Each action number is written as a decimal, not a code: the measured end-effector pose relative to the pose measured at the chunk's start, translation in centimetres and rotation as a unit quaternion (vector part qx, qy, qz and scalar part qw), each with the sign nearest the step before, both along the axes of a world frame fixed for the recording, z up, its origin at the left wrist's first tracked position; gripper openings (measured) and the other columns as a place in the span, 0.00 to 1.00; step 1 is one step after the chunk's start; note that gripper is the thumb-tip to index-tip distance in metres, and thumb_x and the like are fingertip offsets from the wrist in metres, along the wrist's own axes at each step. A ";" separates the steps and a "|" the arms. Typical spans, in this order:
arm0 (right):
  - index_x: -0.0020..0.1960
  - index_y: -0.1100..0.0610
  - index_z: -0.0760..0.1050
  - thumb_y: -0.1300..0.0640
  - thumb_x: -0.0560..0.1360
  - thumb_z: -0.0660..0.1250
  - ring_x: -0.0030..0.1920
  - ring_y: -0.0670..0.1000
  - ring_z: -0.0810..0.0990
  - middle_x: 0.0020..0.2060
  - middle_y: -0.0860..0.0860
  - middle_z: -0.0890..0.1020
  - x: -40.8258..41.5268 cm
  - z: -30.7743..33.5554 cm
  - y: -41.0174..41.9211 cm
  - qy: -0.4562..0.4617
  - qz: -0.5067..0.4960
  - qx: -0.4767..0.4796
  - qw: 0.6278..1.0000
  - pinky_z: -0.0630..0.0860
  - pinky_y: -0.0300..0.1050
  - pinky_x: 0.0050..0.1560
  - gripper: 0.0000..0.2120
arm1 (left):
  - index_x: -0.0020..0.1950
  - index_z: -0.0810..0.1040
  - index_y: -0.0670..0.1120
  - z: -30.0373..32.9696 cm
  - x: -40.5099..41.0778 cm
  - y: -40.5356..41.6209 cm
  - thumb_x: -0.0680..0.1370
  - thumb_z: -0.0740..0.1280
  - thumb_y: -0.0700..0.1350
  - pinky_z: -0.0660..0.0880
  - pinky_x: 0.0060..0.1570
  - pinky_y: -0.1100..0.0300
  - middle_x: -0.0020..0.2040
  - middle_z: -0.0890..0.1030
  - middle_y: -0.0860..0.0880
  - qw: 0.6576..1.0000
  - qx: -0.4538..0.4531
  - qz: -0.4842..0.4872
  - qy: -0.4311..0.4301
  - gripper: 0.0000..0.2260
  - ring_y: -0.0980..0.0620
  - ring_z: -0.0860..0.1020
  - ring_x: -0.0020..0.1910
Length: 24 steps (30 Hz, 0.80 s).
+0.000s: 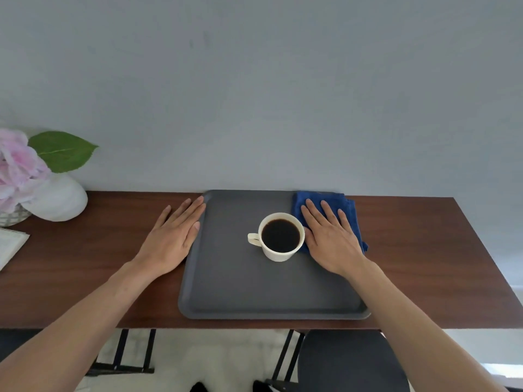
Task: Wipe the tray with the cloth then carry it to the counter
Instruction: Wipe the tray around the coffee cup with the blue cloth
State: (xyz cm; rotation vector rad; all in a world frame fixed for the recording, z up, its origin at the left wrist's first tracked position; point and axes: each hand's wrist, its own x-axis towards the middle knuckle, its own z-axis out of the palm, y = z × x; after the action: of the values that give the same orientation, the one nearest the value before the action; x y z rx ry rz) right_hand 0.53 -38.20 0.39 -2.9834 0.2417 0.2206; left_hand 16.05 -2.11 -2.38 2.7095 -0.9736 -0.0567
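A dark grey tray [240, 290] lies on the brown wooden table [424, 264], pushed against the wall. A folded blue cloth [319, 202] rests on the tray's far right corner. My right hand [329, 236] lies flat on the cloth, fingers spread, pressing it down without gripping. A white cup [280, 239] full of black coffee stands mid-tray, right beside my right thumb. My left hand [172, 236] rests flat on the table along the tray's left rim, fingers touching the edge and holding nothing.
A white vase [56, 199] with pink flowers and a green leaf stands at the table's far left. A notepad corner [10, 246] lies at the left edge. A dark chair seat [348, 363] sits below the table's front edge.
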 end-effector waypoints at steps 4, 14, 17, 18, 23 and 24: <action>0.85 0.49 0.45 0.40 0.85 0.40 0.83 0.52 0.41 0.84 0.44 0.46 -0.8 0.0 0.0 -0.001 0.002 0.006 1.000 0.41 0.59 0.81 0.30 | 0.84 0.54 0.54 0.0 0.1 -0.1 0.86 0.43 0.56 0.50 0.82 0.45 0.85 0.51 0.59 1.000 0.008 0.000 -0.006 0.26 0.59 0.47 0.83; 0.84 0.44 0.43 0.39 0.85 0.42 0.81 0.46 0.36 0.82 0.40 0.43 -9.7 0.7 2.4 0.008 0.030 0.015 0.999 0.36 0.54 0.81 0.29 | 0.84 0.52 0.55 0.0 0.1 0.0 0.86 0.42 0.57 0.50 0.83 0.45 0.84 0.50 0.60 1.000 0.008 0.003 0.007 0.26 0.60 0.46 0.83; 0.83 0.42 0.43 0.37 0.85 0.37 0.81 0.45 0.34 0.82 0.39 0.43 -12.1 0.8 3.4 0.011 0.026 0.018 0.999 0.35 0.54 0.79 0.28 | 0.84 0.52 0.55 0.4 -0.1 -0.1 0.85 0.41 0.58 0.50 0.83 0.46 0.84 0.50 0.60 1.000 0.017 0.000 0.007 0.26 0.60 0.46 0.83; 0.83 0.42 0.43 0.36 0.83 0.34 0.81 0.45 0.34 0.82 0.39 0.43 -12.7 0.8 3.7 0.009 0.024 0.022 0.999 0.35 0.54 0.79 0.29 | 0.84 0.51 0.55 0.5 -0.1 -0.2 0.85 0.41 0.58 0.50 0.83 0.46 0.84 0.50 0.59 1.000 0.021 0.002 0.008 0.27 0.60 0.46 0.83; 0.82 0.42 0.47 0.33 0.82 0.31 0.81 0.46 0.35 0.82 0.40 0.46 -13.8 1.1 4.0 -0.015 0.018 0.046 0.999 0.36 0.54 0.79 0.32 | 0.84 0.51 0.55 1.3 -0.3 -0.2 0.84 0.38 0.60 0.52 0.82 0.47 0.85 0.49 0.59 0.999 0.050 0.000 -0.004 0.28 0.59 0.47 0.83; 0.83 0.43 0.52 0.34 0.84 0.36 0.82 0.46 0.38 0.82 0.41 0.49 -13.8 1.3 4.0 -0.036 0.009 0.044 0.998 0.39 0.55 0.80 0.30 | 0.84 0.50 0.55 1.6 -0.4 -0.2 0.84 0.37 0.61 0.53 0.82 0.46 0.85 0.48 0.59 0.998 0.058 -0.003 -0.005 0.29 0.59 0.47 0.83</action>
State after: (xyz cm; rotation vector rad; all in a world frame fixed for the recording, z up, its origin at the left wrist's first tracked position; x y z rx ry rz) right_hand -13.28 -34.16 1.74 -2.8995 0.1929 0.1210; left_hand 15.69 -2.30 -0.76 2.8151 -1.0117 -0.1050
